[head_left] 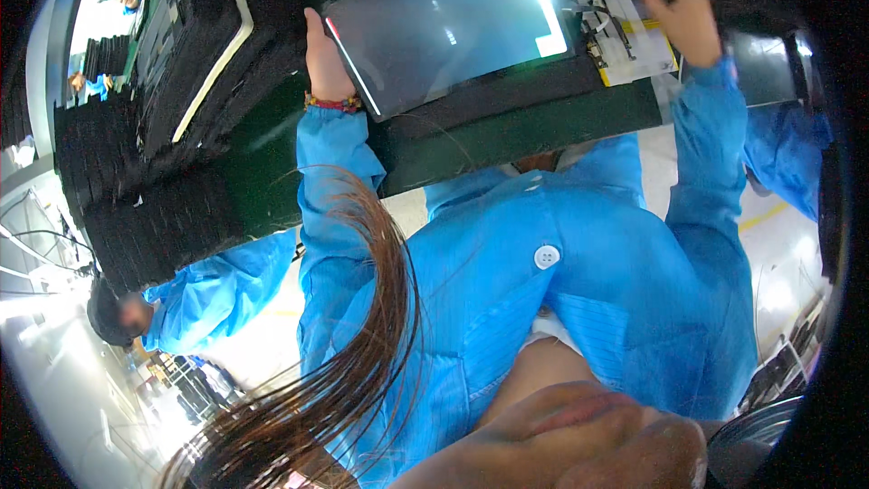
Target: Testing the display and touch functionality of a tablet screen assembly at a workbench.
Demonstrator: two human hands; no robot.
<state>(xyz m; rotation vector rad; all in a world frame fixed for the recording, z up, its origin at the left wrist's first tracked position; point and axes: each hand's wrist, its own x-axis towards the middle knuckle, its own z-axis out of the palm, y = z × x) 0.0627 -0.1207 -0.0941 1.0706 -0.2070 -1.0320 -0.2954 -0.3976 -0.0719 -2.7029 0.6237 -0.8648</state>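
My left hand grips the left edge of a flat display panel. Its thumb points up along the edge, and the other fingers are hidden. The panel is lit grey-blue, with a bright white strip and an orange-red patch toward its right side. To the right of the panel lies a white and yellow test fixture with a small circuit board and thin cables. Over the far side of this fixture reaches my right hand, its fingers stretched and apart, slightly blurred beside a dark cable.
A dark green workbench carries a black mat under the panel. Tall stacks of thin black sheets or trays stand at the left. Another person in blue is at the lower left; a blue sleeve shows at the right.
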